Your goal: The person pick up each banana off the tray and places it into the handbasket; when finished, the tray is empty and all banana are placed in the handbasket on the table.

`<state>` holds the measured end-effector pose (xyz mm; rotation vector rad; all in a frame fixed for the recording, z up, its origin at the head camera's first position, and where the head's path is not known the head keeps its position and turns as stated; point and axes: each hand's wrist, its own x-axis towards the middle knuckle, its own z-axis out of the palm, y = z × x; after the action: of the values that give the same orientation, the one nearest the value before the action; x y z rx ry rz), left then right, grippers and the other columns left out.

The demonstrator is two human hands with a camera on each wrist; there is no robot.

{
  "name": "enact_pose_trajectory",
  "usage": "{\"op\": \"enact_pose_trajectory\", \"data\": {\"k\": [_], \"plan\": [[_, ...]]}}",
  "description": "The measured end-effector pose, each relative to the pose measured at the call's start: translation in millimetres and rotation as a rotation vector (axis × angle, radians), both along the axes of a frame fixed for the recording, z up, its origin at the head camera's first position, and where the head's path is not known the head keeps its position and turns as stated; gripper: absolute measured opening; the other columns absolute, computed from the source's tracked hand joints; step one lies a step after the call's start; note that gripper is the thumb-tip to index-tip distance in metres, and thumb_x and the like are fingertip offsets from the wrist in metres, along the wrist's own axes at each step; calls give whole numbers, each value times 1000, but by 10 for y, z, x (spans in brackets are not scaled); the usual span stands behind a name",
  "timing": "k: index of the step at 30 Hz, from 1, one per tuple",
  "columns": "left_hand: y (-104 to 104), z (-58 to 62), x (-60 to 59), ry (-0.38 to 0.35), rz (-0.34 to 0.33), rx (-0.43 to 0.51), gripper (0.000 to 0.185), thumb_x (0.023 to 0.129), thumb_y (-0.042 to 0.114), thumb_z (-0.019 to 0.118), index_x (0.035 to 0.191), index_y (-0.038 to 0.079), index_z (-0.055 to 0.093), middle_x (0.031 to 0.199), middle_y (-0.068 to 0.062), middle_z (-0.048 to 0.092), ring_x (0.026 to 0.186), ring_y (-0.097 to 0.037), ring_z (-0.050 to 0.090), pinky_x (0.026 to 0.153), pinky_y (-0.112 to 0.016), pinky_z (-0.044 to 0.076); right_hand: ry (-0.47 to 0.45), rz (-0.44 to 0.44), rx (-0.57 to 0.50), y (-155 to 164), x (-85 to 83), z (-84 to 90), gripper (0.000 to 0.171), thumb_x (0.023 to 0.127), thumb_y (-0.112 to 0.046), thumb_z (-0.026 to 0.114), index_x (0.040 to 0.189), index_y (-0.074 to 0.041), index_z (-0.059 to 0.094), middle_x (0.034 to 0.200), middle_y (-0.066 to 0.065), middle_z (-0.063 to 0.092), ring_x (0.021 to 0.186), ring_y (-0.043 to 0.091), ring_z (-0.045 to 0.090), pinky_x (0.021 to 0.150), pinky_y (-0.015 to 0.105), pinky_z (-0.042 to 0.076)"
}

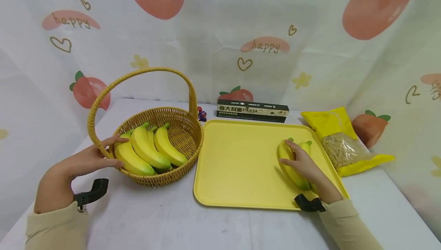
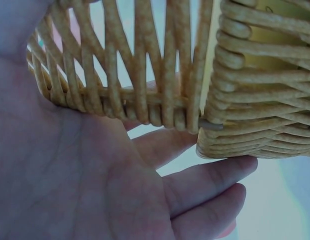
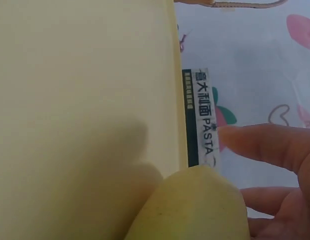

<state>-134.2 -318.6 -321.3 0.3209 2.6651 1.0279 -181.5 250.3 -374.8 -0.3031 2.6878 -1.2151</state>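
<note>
On the left in the head view, my left hand [image 1: 93,156] grips the wicker basket [image 1: 193,158] at the foot of its tall handle. The left wrist view has the woven cane [image 2: 145,65] running across the palm, fingers under and outside it. Several yellow bananas [image 1: 149,150] with green ends lie inside the basket. My right hand [image 1: 303,164] holds a banana [image 1: 293,171] over the right part of the yellow tray [image 1: 237,165], thumb on its left edge. Another banana [image 1: 306,147] lies just right of it, partly hidden by that hand.
Behind the tray stands a dark pasta box [image 1: 253,111]. A yellow bag of pasta [image 1: 341,148] lies along the tray's right side. Small wrapped sweets [image 1: 201,114] sit behind the basket, and a printed cloth [image 1: 206,51] hangs at the back.
</note>
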Motion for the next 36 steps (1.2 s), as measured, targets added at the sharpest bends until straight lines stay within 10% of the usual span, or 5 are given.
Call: {"op": "enact_pose_trajectory", "data": {"k": [19, 36], "plan": [[-14, 7, 12, 12, 2, -16, 70, 84, 22, 67, 141, 7, 30, 146, -35, 17, 123, -46, 30, 90, -64, 35, 73, 163, -19, -33, -44, -241, 79, 87, -14, 64, 146, 4, 14, 155, 22, -4, 140, 45, -3, 108, 63, 7], [-4, 7, 5, 1, -2, -4, 72, 83, 22, 67, 142, 8, 29, 151, -32, 4, 124, -48, 29, 89, -62, 37, 100, 263, -17, -350, -158, 75, 76, 87, -12, 63, 146, 3, 18, 155, 23, 6, 140, 43, 10, 107, 56, 22]]}}
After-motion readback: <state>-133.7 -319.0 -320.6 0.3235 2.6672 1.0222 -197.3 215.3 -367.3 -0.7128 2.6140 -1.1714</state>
